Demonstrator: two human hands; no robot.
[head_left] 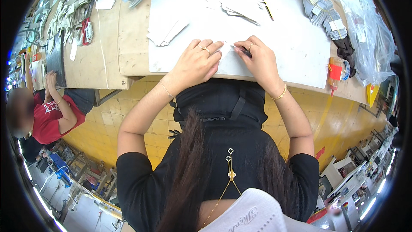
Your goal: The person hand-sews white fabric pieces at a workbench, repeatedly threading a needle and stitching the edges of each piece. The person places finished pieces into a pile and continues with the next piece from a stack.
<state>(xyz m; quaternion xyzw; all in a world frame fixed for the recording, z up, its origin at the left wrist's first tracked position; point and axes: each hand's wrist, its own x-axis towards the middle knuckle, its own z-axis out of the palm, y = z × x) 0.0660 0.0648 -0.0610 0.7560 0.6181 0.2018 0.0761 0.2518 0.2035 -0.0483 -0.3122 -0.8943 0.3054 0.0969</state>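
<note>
Near the front edge of the white-covered table, my left hand (199, 61) has its fingers bent and pressed together around a small white piece (226, 50). My right hand (260, 62) pinches a slim dark tool (245, 52), its tip close to that white piece. The tool's exact kind is too small to make out. Left of my hands lies a fanned stack of pale flat strips (168, 32). Beyond them, more flat pieces (238, 12) rest in a loose pile.
A yellow-and-black pencil (262, 0) lies at the back. Banded grey bundles (325, 16), an orange-red bottle (335, 74) and clear plastic bags (367, 34) sit at the right. Beige strips (71, 6) heap at the far left. A person in red (58, 118) works at the left.
</note>
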